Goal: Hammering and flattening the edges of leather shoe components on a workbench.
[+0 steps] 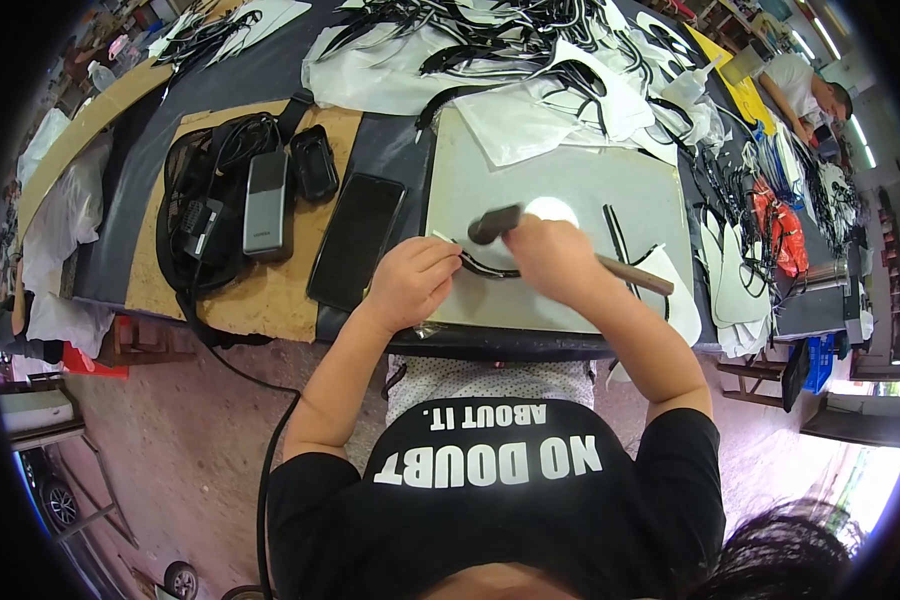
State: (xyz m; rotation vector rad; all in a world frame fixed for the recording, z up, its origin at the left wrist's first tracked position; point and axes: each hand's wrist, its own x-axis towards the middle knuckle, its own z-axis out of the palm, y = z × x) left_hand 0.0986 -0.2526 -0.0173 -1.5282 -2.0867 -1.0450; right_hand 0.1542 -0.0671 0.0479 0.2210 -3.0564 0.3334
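Two bare hands work over a grey slab [570, 190] lying on the surface [380, 145]. Right hand [555, 260]: grip closed around the wooden handle of a hammer [494, 223], fingers wrapped tight; the dark hammer head sits just left of the knuckles, the handle end projects to the right past the wrist. Left hand [410, 278]: fingers pinched together on one end of a thin curved black strip [485, 267], pressing it flat against the slab. The strip lies on the near part of the slab, between the two hands and directly below the hammer head. One small white round patch [552, 209] on the slab just behind the right hand; another narrow black strip [617, 232] lies to the right of it. Left of the slab: a black phone [356, 240] face up, a grey box-shaped device [267, 205], a small black case [314, 163], and a black mesh bag [205, 200] holding cables and a charger, all resting on a brown board [260, 300]. Behind the slab: a heap of white cut pieces and black strips [490, 50]. Right of the slab: more white cut pieces [735, 270] and a red item [782, 235]. Another person [805, 90] is at the far right corner. Floor below is reddish concrete [190, 440]; a black cable [270, 440] hangs from the surface edge.
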